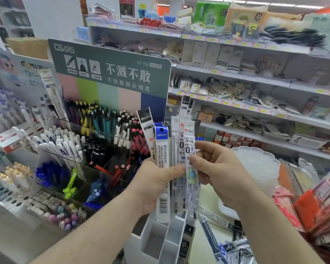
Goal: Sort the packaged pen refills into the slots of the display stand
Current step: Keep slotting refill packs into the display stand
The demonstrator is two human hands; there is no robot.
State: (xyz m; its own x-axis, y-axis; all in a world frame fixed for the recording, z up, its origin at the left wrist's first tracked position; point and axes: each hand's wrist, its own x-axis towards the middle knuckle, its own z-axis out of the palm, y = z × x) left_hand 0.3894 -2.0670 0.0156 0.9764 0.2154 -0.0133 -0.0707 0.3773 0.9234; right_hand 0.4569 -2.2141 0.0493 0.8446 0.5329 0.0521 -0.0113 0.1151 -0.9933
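Observation:
My left hand (pixel 156 184) grips a fanned bunch of packaged pen refills (pixel 163 149) upright at chest height. Several long clear packets with white, blue and black headers stand in the bunch. My right hand (pixel 215 168) pinches one packet marked 0.5 (pixel 191 161) at the right side of the fan. Below the hands stands the white display stand (pixel 156 239) with narrow upright slots. One slot holds a black-headed refill pack (pixel 186 242); the slots to its left look bare. More refill packets (pixel 232 250) lie loose on the counter at the lower right.
A green pen display board (pixel 111 73) with racks of pens (pixel 95 130) fills the left. Store shelves with small goods (pixel 246 88) run behind. A white scalloped plate stack (pixel 255 164) and red packets (pixel 309 206) sit to the right.

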